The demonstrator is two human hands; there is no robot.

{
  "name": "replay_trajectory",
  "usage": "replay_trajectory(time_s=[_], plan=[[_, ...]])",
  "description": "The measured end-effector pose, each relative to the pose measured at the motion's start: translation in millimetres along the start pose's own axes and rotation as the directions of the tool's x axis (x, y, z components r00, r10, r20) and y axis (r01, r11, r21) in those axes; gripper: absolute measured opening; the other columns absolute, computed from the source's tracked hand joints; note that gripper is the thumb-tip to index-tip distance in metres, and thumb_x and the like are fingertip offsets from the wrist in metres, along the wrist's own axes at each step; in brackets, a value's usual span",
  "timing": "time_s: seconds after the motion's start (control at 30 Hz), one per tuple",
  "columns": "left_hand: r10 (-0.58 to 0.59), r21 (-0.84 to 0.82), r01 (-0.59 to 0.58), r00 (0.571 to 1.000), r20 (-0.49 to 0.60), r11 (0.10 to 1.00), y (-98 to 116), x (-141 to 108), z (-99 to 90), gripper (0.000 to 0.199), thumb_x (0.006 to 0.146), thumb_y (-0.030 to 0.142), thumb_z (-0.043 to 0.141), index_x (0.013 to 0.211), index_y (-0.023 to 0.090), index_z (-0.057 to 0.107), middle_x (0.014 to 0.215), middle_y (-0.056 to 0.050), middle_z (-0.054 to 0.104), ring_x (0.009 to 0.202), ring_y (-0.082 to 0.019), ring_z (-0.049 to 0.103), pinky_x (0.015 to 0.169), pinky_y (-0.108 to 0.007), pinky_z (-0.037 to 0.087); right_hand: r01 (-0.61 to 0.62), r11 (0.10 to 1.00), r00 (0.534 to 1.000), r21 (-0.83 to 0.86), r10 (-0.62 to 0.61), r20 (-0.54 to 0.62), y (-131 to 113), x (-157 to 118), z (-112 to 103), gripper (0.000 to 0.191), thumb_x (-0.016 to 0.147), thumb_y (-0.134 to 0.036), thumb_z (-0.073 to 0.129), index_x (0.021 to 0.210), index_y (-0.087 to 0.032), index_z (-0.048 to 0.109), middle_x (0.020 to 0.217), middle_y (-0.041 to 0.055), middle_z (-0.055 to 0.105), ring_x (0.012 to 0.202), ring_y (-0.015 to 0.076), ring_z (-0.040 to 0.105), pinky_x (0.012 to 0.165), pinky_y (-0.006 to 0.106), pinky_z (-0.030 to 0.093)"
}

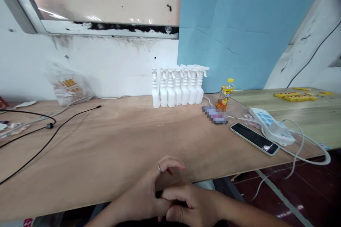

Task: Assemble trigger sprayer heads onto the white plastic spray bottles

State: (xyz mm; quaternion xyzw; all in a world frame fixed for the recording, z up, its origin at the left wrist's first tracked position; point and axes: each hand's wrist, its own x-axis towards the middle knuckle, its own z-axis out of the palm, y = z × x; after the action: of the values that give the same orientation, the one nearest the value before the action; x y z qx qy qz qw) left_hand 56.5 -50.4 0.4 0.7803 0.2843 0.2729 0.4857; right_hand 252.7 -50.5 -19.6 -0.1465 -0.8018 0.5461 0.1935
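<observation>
My left hand (146,193), with a ring on one finger, is at the front edge of the table. Its fingers are curved but stand apart from the thumb, and I see nothing in them. Against it rests my right hand (195,200), closed, its index finger and thumb around my left thumb. No object shows between the two hands. Farther back, several white spray bottles (171,94) stand upright in a tight group near the wall, well away from both hands.
To the right are a drink bottle (226,94), a blurred-out flat item (215,114), a phone (254,139) and a power strip (271,127) with a looping white cable. Yellow pieces (295,95) lie beyond. A plastic bag (70,87) and a black cable (61,127) are at left.
</observation>
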Motion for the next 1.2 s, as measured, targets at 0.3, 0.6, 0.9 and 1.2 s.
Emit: replay_trajectory(time_s=[0.3, 0.6, 0.9, 1.2], plan=[[0.073, 0.135, -0.067, 0.996, -0.044, 0.989, -11, 6, 21.4, 0.055, 0.070, 0.010, 0.074, 0.120, 0.027, 0.058, 0.118, -0.002, 0.062, 0.111, -0.021, 0.058, 0.098, -0.036, 0.047, -0.021, 0.997, 0.970, -0.077, 0.001, -0.243, 32, 15, 28, 0.075, 0.071, -0.072, 0.070, 0.044, -0.020, 0.023, 0.046, -0.0082, 0.018, 0.050, 0.0068, 0.024, 0.052, 0.028, 0.021], [0.086, -0.027, -0.082, 0.975, 0.202, 0.996, 15, 1, 3.7, 0.047, 0.072, 0.015, 0.074, 0.117, 0.026, 0.063, 0.119, -0.004, 0.065, 0.108, -0.020, 0.064, 0.094, -0.032, 0.051, -0.067, 0.983, 0.978, -0.172, 0.098, 0.182, -3, 9, 8, 0.047, 0.094, -0.052, 0.057, 0.068, -0.021, 0.031, 0.064, -0.0065, 0.034, 0.057, 0.0074, 0.036, 0.052, 0.022, 0.029], [0.052, -0.051, -0.041, 0.973, 0.223, 0.998, 5, 0, 0.4, 0.059, 0.067, 0.008, 0.073, 0.121, 0.030, 0.063, 0.126, -0.002, 0.064, 0.116, -0.022, 0.061, 0.101, -0.038, 0.049, 0.036, 0.983, 0.986, -0.179, -0.006, 0.166, 7, 2, 6, 0.031, 0.097, -0.037, 0.049, 0.076, -0.022, 0.031, 0.071, -0.0052, 0.033, 0.064, 0.0087, 0.036, 0.059, 0.021, 0.034], [0.094, 0.110, -0.105, 0.991, 0.096, 0.988, 10, -4, 6.5, 0.044, 0.086, 0.011, 0.063, 0.126, 0.029, 0.059, 0.129, -0.002, 0.066, 0.118, -0.018, 0.062, 0.101, -0.031, 0.050, -0.178, 0.977, 0.984, -0.114, 0.173, -0.051, 5, 8, 21, 0.044, 0.088, -0.043, 0.061, 0.061, -0.019, 0.035, 0.056, -0.0078, 0.030, 0.053, 0.0059, 0.030, 0.050, 0.023, 0.025]])
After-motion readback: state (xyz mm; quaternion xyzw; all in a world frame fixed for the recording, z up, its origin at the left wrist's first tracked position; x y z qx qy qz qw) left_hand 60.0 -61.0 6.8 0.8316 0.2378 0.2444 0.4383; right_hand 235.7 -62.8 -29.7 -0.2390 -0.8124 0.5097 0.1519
